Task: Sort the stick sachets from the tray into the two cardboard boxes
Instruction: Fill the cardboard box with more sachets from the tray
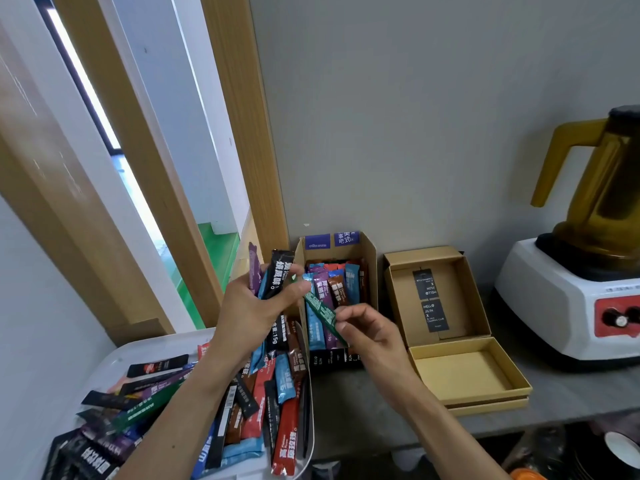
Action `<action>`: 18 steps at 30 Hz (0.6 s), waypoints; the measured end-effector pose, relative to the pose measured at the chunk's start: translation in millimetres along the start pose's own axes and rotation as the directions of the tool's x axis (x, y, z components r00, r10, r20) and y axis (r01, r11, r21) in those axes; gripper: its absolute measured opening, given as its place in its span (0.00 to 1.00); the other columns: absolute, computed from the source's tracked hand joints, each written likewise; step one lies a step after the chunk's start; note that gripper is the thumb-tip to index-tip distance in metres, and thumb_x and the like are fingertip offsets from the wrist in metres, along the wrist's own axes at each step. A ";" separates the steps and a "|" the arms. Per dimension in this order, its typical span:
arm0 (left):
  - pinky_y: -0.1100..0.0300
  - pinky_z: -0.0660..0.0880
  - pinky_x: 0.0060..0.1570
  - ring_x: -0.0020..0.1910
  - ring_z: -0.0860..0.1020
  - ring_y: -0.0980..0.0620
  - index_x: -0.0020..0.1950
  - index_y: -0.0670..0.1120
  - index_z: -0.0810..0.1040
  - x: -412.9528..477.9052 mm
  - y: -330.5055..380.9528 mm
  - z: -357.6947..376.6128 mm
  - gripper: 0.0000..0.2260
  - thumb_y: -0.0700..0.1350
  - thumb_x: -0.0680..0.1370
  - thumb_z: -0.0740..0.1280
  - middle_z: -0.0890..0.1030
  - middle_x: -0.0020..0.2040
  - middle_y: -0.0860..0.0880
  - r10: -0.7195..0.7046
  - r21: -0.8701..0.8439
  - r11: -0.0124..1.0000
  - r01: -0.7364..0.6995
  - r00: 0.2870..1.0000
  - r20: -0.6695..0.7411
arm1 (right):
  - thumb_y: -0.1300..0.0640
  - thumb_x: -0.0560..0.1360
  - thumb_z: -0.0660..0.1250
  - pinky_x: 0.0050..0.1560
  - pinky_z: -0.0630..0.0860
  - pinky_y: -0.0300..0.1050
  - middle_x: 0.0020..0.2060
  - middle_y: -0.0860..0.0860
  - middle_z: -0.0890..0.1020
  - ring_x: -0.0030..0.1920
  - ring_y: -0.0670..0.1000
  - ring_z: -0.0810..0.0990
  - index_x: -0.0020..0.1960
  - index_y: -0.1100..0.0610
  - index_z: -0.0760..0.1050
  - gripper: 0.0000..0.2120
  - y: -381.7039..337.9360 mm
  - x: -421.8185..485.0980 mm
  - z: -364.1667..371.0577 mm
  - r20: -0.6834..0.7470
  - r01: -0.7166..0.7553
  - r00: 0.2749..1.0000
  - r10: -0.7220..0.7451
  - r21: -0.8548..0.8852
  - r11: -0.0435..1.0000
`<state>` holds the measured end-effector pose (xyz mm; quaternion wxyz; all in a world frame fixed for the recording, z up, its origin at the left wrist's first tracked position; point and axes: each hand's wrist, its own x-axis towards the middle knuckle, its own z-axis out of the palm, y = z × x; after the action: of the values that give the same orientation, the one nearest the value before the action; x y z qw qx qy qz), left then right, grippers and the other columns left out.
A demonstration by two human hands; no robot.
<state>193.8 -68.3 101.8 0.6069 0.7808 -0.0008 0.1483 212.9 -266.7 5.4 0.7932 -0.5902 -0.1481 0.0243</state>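
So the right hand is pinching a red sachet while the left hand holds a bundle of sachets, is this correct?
Not quite: the head view shows the sachet in the right hand is green, not red. The left hand does hold a bundle of sachets.

A plain grey wall (433,116) rises behind the grey table (363,403); left, a light wooden door frame (242,116) opens onto green floor (221,251).
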 end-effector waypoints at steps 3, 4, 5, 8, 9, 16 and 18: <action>0.56 0.83 0.49 0.50 0.87 0.53 0.51 0.49 0.85 -2.1 1.4 1.1 0.10 0.45 0.71 0.80 0.88 0.48 0.51 0.034 0.002 0.999 -0.034 0.999 0.023 | 0.56 0.80 0.70 0.51 0.82 0.47 0.58 0.52 0.84 0.56 0.51 0.84 0.55 0.55 0.81 0.05 3.2 -3.6 1.3 0.066 -0.070 0.995 0.072 -0.025 0.997; 0.55 0.83 0.49 0.49 0.87 0.53 0.50 0.49 0.84 -2.1 1.9 2.0 0.11 0.46 0.70 0.81 0.88 0.47 0.50 0.034 0.004 0.999 -0.034 0.999 0.011 | 0.55 0.79 0.72 0.52 0.82 0.47 0.58 0.52 0.84 0.56 0.51 0.84 0.56 0.54 0.81 0.07 2.3 -4.8 1.8 0.091 -0.073 0.993 0.076 -0.037 0.997; 0.56 0.84 0.46 0.47 0.87 0.53 0.49 0.49 0.84 -1.6 2.0 2.8 0.12 0.47 0.69 0.81 0.88 0.46 0.50 0.028 0.012 1.000 -0.028 1.000 -0.004 | 0.55 0.77 0.75 0.54 0.83 0.49 0.58 0.51 0.84 0.57 0.51 0.84 0.57 0.54 0.80 0.09 0.2 -5.7 3.1 0.109 -0.059 0.992 0.066 -0.074 0.996; 0.56 0.84 0.43 0.46 0.88 0.54 0.50 0.50 0.83 1.4 1.6 7.9 0.15 0.52 0.67 0.81 0.88 0.46 0.52 0.027 0.066 0.997 -0.025 0.999 -0.026 | 0.54 0.75 0.77 0.53 0.86 0.51 0.55 0.47 0.84 0.58 0.46 0.85 0.55 0.49 0.77 0.12 -0.8 -6.4 10.3 0.020 0.033 0.999 -0.027 -0.373 0.927; 0.55 0.85 0.45 0.47 0.87 0.54 0.51 0.50 0.84 2.2 1.8 9.8 0.16 0.54 0.68 0.81 0.88 0.46 0.52 0.028 0.068 0.997 -0.027 0.999 -0.023 | 0.52 0.76 0.76 0.51 0.86 0.49 0.54 0.44 0.84 0.56 0.43 0.85 0.55 0.45 0.75 0.12 -0.5 -6.0 13.5 -0.052 0.049 0.995 -0.087 -0.502 0.864; 0.54 0.79 0.54 0.46 0.86 0.58 0.52 0.51 0.85 3.2 3.2 13.1 0.07 0.52 0.78 0.73 0.87 0.39 0.52 0.067 0.070 0.996 -0.061 0.994 -0.083 | 0.48 0.82 0.67 0.41 0.82 0.38 0.56 0.46 0.84 0.50 0.44 0.85 0.65 0.46 0.63 0.17 9.8 7.4 10.0 -0.195 -0.027 0.939 -0.284 -0.863 0.504; 0.54 0.79 0.55 0.46 0.86 0.57 0.51 0.51 0.84 3.0 2.0 10.7 0.06 0.51 0.78 0.74 0.87 0.39 0.51 0.063 0.059 0.997 -0.059 0.995 -0.079 | 0.49 0.82 0.67 0.41 0.83 0.38 0.56 0.44 0.83 0.50 0.43 0.84 0.63 0.44 0.63 0.16 8.4 7.8 10.5 -0.213 -0.037 0.940 -0.265 -0.839 0.543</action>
<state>198.8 -78.5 102.1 0.5792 0.7907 0.0042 0.1982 218.8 -252.8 1.8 0.4308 -0.8794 -0.0520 -0.1957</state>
